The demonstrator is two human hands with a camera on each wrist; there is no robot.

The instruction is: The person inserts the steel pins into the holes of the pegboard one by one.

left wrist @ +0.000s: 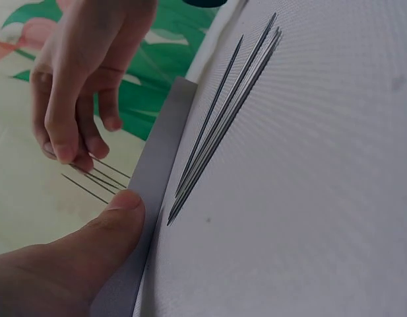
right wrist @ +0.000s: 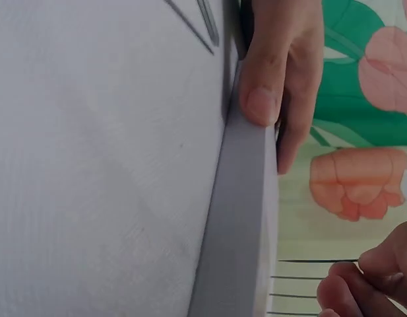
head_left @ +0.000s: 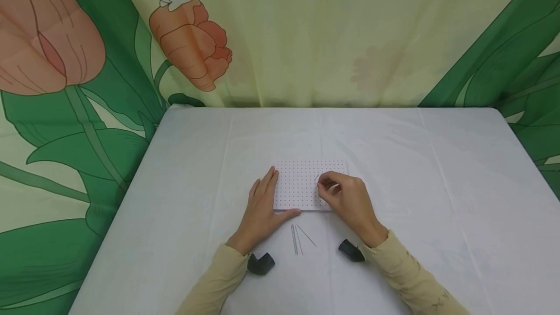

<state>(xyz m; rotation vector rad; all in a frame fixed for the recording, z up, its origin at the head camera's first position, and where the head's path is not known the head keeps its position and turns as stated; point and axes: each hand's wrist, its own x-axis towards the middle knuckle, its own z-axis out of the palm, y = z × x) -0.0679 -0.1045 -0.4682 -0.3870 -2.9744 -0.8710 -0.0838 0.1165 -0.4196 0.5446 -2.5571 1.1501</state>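
Note:
A white board (head_left: 294,186) with rows of small dark holes lies flat on the table. My left hand (head_left: 262,203) rests at its left front corner, fingers straight along the side and thumb (left wrist: 126,201) on the front edge. Over the board's right part, my right hand (head_left: 349,197) pinches a thin metal needle (right wrist: 315,261) between thumb and fingertips. The needle's lower end points at the board, close to its surface. Several similar needles (right wrist: 294,278) stand upright from the board beside it. Between my forearms, several loose needles (left wrist: 223,119) lie on the cloth in front of the board.
White cloth covers the table (head_left: 393,149). Black bent pieces (head_left: 261,264) sit by both wrists, near the sleeve cuffs. Behind the table's far edge hangs a printed curtain (head_left: 306,38) with a carrot and large leaves.

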